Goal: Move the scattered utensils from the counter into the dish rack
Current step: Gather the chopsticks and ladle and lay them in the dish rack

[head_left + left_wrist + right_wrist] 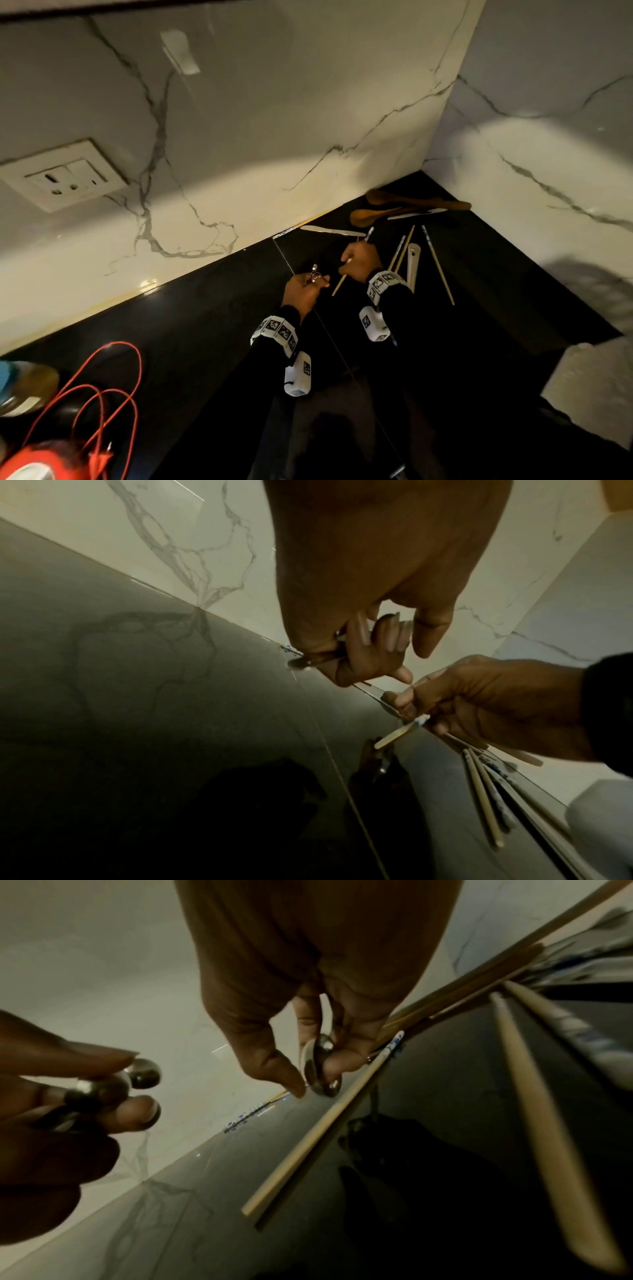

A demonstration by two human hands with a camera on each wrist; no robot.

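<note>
Two brown wooden spoons (411, 205) in the counter's (191, 329) far right corner, pale wooden chopsticks (438, 265) near of them, both hands left of the chopsticks, red coiled cable (102, 387) near left, white wall socket (65, 174) far left.

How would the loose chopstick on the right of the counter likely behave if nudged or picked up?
The chopstick is thin and straight, so probably stiff and light. Lying flat on the glossy counter, it would likely slide or roll, and may be hard to pinch.

The black glossy counter (191, 329) meets the marble wall in a corner. On it lie two wooden spoons (411, 205), two flat knives (330, 231), loose chopsticks (438, 263) and a white utensil (412, 263). A red cable (113, 394) lies at the left.
</note>
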